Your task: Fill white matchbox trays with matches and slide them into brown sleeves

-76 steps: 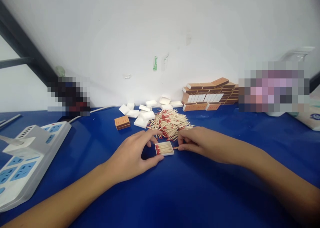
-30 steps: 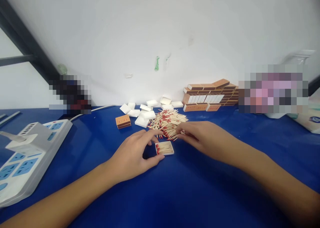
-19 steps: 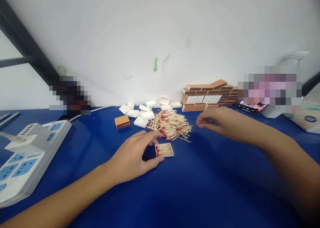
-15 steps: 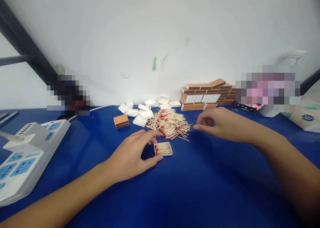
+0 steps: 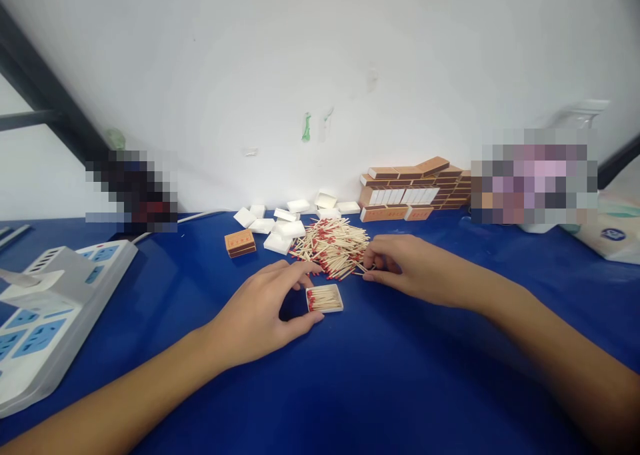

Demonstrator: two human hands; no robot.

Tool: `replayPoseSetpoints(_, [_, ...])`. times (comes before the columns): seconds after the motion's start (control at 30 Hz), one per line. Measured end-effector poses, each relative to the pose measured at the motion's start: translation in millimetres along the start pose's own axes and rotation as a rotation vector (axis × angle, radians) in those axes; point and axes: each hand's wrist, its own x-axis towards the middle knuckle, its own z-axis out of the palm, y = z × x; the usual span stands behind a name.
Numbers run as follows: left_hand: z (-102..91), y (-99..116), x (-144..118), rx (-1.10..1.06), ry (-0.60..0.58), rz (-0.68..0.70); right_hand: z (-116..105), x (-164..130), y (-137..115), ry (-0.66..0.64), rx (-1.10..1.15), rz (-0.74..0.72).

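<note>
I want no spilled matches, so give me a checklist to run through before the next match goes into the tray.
1. Tray steadied: ok. The left hand holds the open tray between thumb and fingers on the blue table.
2. Tray has room: cannot tell. Matches fill most of what shows.
3. Heads aligned: ok. Red tips in the tray all lie at its left end.
4. Supply within reach: ok. The right hand touches the edge of the match pile.
5. Match gripped: cannot tell. The fingertips are pinched at the pile, but what they hold is too small to see.
</note>
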Motion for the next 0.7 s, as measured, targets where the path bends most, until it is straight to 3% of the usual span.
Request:
replayPoseSetpoints(0.53, [-1.3,2,-2,0.014,-0.022,-0.008,-17,-3,14,-0.096,0.06,0.075])
replayPoseSetpoints(0.7, [-1.7,3,-1,0.009,-0.015,-0.008,-17,-5,6,-0.016,0.067,0.088])
